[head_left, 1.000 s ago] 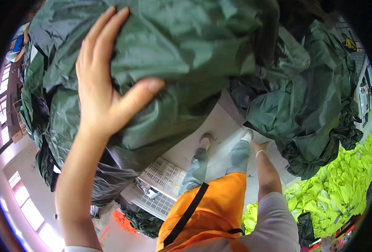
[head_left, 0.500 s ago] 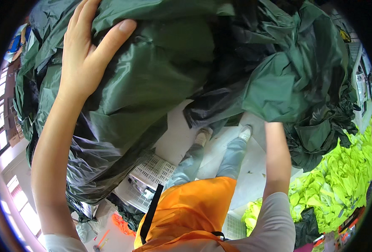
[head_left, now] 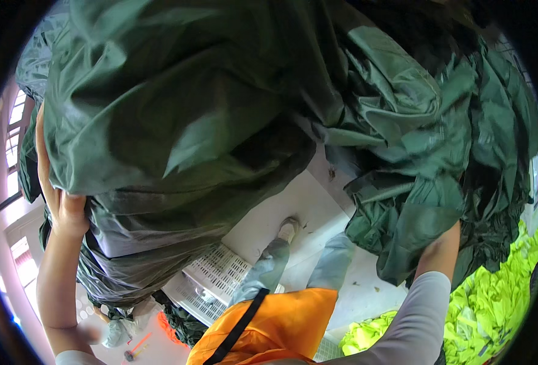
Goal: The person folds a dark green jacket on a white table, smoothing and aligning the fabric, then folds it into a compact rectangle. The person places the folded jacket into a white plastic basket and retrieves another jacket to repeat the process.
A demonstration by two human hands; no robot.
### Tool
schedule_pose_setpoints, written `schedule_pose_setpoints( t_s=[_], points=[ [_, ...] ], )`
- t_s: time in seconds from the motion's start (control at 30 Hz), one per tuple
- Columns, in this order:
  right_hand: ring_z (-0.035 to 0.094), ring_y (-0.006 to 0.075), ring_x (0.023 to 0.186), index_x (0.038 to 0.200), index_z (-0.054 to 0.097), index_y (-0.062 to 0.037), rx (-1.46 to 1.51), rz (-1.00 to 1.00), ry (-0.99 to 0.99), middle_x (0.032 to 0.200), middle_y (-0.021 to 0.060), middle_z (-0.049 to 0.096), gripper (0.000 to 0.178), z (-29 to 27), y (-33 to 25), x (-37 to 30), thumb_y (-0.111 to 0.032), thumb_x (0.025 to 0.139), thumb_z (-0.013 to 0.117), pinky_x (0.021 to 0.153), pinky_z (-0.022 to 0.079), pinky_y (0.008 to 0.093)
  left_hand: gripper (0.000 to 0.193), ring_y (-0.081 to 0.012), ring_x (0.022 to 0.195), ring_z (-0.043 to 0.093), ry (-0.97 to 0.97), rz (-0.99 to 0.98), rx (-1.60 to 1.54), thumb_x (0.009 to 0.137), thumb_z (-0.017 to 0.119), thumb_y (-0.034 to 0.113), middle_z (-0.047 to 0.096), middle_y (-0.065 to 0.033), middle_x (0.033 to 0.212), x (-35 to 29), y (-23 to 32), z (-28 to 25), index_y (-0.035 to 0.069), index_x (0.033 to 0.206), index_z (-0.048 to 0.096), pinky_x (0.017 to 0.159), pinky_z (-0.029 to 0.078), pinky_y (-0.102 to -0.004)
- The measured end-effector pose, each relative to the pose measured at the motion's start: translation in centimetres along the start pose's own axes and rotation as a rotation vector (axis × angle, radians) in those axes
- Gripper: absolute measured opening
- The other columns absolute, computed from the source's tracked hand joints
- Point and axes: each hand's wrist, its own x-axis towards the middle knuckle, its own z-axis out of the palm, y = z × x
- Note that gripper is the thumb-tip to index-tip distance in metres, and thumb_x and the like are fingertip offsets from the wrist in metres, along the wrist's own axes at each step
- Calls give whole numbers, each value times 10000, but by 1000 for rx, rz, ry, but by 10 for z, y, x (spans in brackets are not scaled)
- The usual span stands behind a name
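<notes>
A large heap of dark green, slightly shiny fabric (head_left: 178, 121) fills the upper part of the head view, hanging in folds. At its left edge my left hand (head_left: 62, 204) grips the fabric, with the thumb side tucked under a fold and fingers stretched up along the outside. On the right hangs a crumpled bunch of the same green fabric (head_left: 427, 201). My right forearm (head_left: 442, 249) reaches into this bunch from below; the hand itself is covered by cloth, so its fingers are hidden.
White perforated plastic crates (head_left: 217, 267) stand below the heap, left of my legs. Bright yellow-green fabric (head_left: 494, 304) is piled at the lower right. An orange piece (head_left: 170, 328) lies on the pale floor at lower left, near dark cloth. I wear an orange apron (head_left: 281, 316).
My left hand has moved down along the heap's left side, and a fold now covers part of it. My right arm has moved right and down, with the green bunch around it.
</notes>
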Motion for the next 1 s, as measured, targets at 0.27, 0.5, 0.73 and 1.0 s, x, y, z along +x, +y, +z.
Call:
schedule_pose_setpoints(
  t_s=[0.27, 0.5, 0.73, 1.0],
  points=[
    [595, 228, 889, 1129, 597, 28, -21, 102, 4, 1072, 152, 623, 313, -90, -12, -56, -35, 828, 536, 831, 450, 317, 918, -345, 1316, 341, -44, 145, 69, 769, 539, 640, 368, -241, 1397, 25, 19, 11, -59, 1341, 373, 1091, 227, -430],
    [640, 189, 866, 827, 647, -2, -274, -1004, -118, 905, 115, 674, 162, 12, -80, -330, 64, 783, 506, 769, 489, 289, 849, -365, 1253, 406, -1, 184, 87, 722, 608, 581, 395, -215, 1391, 16, 10, 9, 12, 1330, 441, 1047, 277, -453],
    [604, 343, 1014, 1284, 481, -85, -1081, -559, -257, 1106, 172, 622, 507, 252, 50, -252, -331, 852, 582, 884, 476, 434, 836, -360, 1256, 400, -12, 220, 98, 729, 607, 548, 389, -217, 1389, 25, 17, 11, 4, 1337, 425, 1046, 279, -456],
    [631, 335, 798, 944, 628, -49, -1166, -811, -99, 883, 180, 647, 164, 217, 124, -251, -63, 804, 545, 739, 497, 442, 697, -289, 1295, 365, -11, 224, -11, 823, 563, 399, 421, -181, 1364, 19, 20, 20, -33, 1343, 397, 1090, 228, -382]
  ],
)
